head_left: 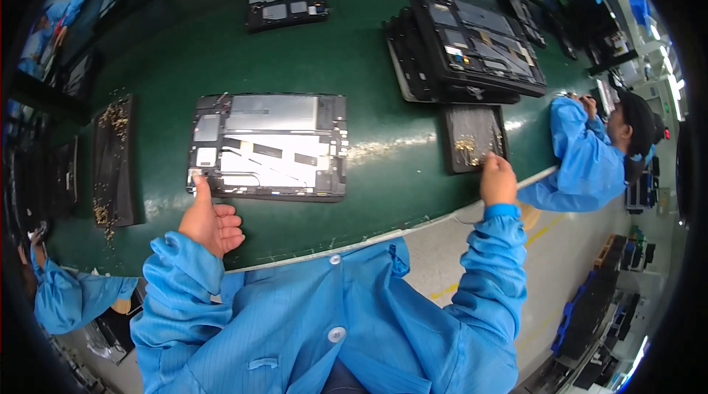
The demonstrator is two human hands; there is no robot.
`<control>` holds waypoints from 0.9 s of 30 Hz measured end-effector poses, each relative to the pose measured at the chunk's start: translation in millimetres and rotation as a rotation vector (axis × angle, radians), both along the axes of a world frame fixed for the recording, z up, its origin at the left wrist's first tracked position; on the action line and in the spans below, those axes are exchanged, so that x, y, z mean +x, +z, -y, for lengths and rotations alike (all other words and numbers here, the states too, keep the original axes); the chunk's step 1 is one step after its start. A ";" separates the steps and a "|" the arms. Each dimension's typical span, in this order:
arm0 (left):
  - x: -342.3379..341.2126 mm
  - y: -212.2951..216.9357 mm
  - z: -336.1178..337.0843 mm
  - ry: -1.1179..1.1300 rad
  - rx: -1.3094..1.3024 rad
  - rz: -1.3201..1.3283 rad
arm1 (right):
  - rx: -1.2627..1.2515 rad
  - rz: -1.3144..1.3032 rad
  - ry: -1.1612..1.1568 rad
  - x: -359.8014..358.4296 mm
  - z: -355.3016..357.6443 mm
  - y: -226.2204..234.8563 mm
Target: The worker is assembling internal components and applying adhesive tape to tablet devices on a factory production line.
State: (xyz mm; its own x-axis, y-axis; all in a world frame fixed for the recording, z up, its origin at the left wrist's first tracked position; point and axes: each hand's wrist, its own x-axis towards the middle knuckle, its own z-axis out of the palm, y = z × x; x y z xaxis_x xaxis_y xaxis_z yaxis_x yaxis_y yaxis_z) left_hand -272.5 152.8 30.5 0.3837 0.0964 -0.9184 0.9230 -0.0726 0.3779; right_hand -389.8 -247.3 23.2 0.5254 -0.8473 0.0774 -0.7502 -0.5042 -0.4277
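An opened tablet (273, 113) with silver battery panels and exposed inner parts lies flat on the green bench in front of me. My left hand (210, 220) is at its near left corner, thumb laid on the corner and the other fingers loosely curled below the edge, apart from the thumb. To the right, my right hand (499, 181) reaches over the near edge of a small dark tray (461, 121). Its fingers are drawn together beside small brass-coloured screws (466, 144) in the tray. Whether a screw is between the fingertips is hidden.
A stack of opened tablets (479, 47) stands behind the tray. Another opened tablet (286, 10) lies at the back. On the left is a dark strip (114, 173) with loose brass-coloured screws. A co-worker in blue (590, 150) sits at the right; another blue sleeve (74, 298) shows lower left.
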 end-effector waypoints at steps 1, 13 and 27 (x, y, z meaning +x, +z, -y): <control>-3.9 5.1 -2.2 0.023 0.021 0.008 | -0.016 0.038 -0.033 -2.7 0.0 -0.7; -34.7 35.5 -7.4 -0.609 0.758 1.319 | -0.003 0.522 -0.059 -29.1 -63.2 43.5; -54.3 27.6 14.5 -1.391 0.122 1.558 | 1.237 -0.249 1.097 11.4 -189.5 39.7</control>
